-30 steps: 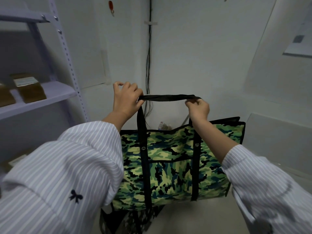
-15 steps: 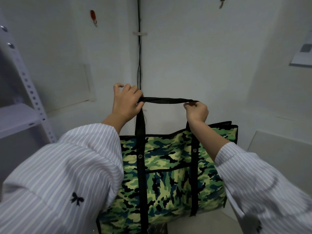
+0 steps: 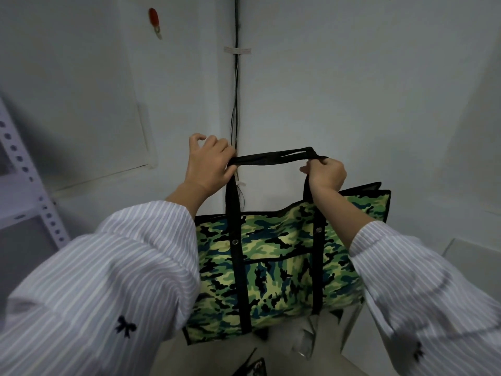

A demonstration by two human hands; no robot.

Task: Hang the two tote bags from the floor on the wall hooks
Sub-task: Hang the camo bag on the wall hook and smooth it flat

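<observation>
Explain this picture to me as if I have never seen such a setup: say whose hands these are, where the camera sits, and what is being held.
There is no machine here. The picture comes from one wide-angle camera worn on a person's head, looking forward and down, so the two arms in striped sleeves are the wearer's own.

The left hand and the right hand each grip one end of the black straps of a green camouflage tote bag, pulling them taut between them. The bag hangs in the air in front of a room corner, where dark cables run down the white wall.

High on the left wall is a small red hook; the straps are well below it, so the bag is not hung yet. A grey metal shelf upright shows at the left edge. At the bottom edge, part of another dark item lies on the floor; too little shows to name it.
</observation>
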